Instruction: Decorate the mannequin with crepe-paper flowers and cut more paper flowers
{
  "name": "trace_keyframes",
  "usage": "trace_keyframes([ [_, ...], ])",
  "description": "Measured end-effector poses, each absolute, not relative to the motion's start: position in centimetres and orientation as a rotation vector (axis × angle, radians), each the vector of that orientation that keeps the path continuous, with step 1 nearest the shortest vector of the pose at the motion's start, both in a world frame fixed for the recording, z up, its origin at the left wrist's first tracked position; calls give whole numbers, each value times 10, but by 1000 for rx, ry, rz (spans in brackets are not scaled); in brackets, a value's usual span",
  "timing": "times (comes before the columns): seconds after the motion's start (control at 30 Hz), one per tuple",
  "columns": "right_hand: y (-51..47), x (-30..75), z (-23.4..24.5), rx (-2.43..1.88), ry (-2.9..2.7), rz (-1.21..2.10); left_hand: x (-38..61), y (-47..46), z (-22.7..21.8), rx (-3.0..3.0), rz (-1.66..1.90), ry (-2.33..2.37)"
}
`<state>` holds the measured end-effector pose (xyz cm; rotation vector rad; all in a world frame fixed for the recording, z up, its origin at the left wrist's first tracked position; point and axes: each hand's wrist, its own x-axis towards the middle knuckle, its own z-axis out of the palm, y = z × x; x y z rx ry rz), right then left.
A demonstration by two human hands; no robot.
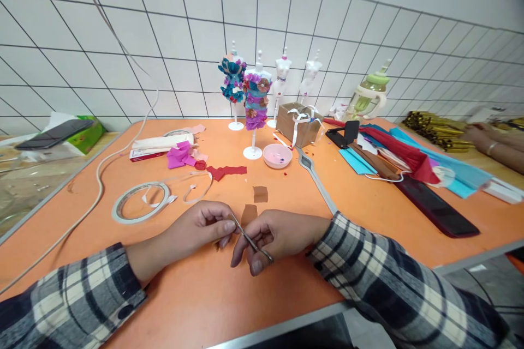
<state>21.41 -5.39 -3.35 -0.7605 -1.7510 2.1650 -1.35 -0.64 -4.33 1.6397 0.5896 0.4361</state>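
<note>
Right hand [273,233]: scissors [248,238] across fingers, tips by left hand [203,224].

Small scissors [250,241] are held in the right hand [275,230], their tip brought to the fingers of the left hand [208,224]. Brown pieces [260,194] are laid just beyond on the orange surface [184,294]. A pink bowl [277,157] is set near a paper-decorated mannequin [257,101]; a tape roll [123,217] is placed farther left.
</note>
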Motion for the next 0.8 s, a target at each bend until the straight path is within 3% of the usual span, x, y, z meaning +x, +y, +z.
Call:
trace_keyframes([
  [0.8,-51,213,-39,-810,-1844,2099,-14,-5,-44,1718,383,603],
])
